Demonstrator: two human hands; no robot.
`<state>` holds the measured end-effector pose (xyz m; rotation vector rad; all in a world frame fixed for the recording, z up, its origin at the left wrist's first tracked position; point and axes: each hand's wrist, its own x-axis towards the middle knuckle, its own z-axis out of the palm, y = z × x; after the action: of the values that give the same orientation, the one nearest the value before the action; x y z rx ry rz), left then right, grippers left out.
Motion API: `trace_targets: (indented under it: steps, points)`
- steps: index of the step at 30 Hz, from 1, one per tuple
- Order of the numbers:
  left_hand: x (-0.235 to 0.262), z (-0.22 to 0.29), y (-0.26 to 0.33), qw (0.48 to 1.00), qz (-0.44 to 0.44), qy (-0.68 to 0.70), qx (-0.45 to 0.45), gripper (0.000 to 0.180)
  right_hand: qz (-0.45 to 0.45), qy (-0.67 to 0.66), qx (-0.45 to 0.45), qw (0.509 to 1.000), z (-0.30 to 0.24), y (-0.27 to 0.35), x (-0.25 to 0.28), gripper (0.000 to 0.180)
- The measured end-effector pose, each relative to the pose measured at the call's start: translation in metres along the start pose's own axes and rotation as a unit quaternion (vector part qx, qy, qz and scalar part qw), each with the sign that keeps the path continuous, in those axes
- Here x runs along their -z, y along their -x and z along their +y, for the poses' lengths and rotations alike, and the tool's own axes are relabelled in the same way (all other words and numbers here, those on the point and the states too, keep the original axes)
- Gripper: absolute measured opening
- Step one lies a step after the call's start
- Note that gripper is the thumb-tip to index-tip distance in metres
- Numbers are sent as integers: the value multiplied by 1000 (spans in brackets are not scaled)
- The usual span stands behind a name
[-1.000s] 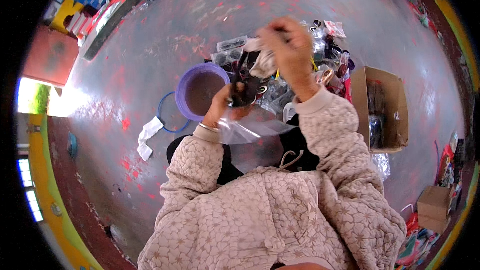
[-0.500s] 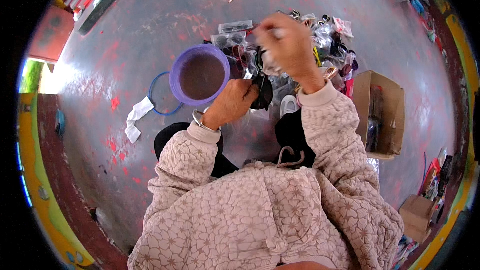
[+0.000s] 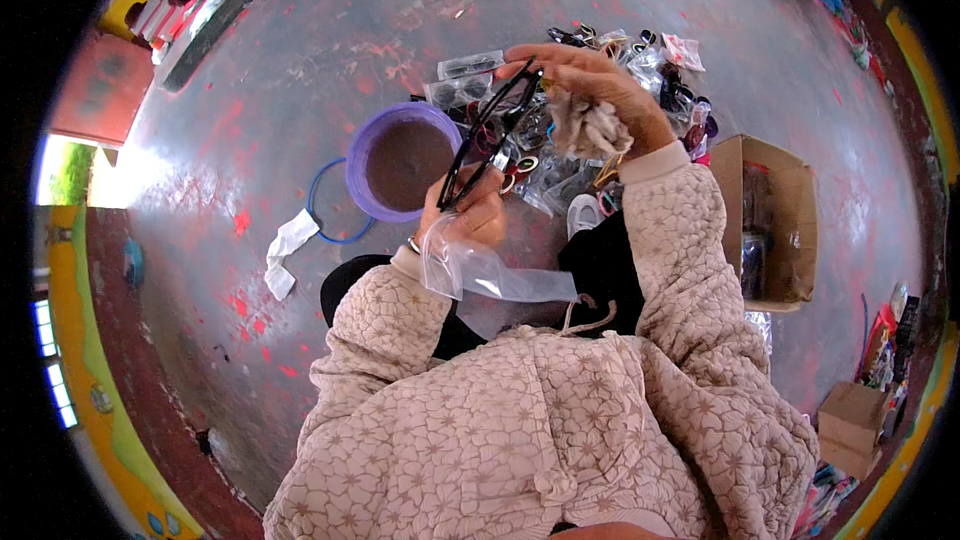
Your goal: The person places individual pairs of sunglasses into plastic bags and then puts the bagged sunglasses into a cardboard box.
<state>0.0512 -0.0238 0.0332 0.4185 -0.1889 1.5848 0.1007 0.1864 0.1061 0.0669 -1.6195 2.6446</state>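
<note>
My left hand (image 3: 468, 212) is closed on one end of a pair of black-framed glasses (image 3: 462, 162), which stands tilted up and away from me. A clear plastic sleeve (image 3: 490, 272) hangs from the same hand toward my lap. My right hand (image 3: 610, 90) has a crumpled greyish cloth (image 3: 590, 128) tucked in its palm. Its fingers reach to the far end of the glasses; whether they grip the frame I cannot tell. Behind both hands lies a heap of glasses and clear packets (image 3: 655, 70), partly hidden by my right hand.
A purple basin (image 3: 357, 172) of brownish water stands left of the heap, beside a blue hoop (image 3: 318, 202) and a white strip (image 3: 288, 250). At the right is an open cardboard box (image 3: 790, 230) with packets inside. My white shoe (image 3: 583, 215) is near the heap.
The glasses have come up from low beside my left hand to a raised, tilted position. My right hand has opened out toward their far end, showing the cloth. The plastic sleeve now hangs in plain view.
</note>
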Motion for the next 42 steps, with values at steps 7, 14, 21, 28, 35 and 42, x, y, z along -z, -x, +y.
trace_targets:
  steps: [7, 14, 21, 28, 35, 42]
  points:
    - [-2, -14, -3, 898, 256, -352, 64, 34, 31, -85, -78, 993, 12, -5, 4, 14]
    - [3, 19, 0, 898, 407, -166, 12, 33, 76, 125, -113, 983, 12, -5, -10, 21]
    - [16, 15, 0, 975, 190, 82, 82, 27, 195, 351, -2, 916, 6, -1, -3, 27]
    - [24, -19, 13, 824, 428, -350, -123, 21, 232, 526, 336, 746, 32, -15, -34, 20]
    - [43, 2, 31, 932, 178, -314, 19, 37, 282, 793, 115, 527, 22, -23, 39, 21]
    - [37, 3, 22, 740, 190, -640, -80, 80, 350, 540, 269, 717, 15, -23, -1, 21]
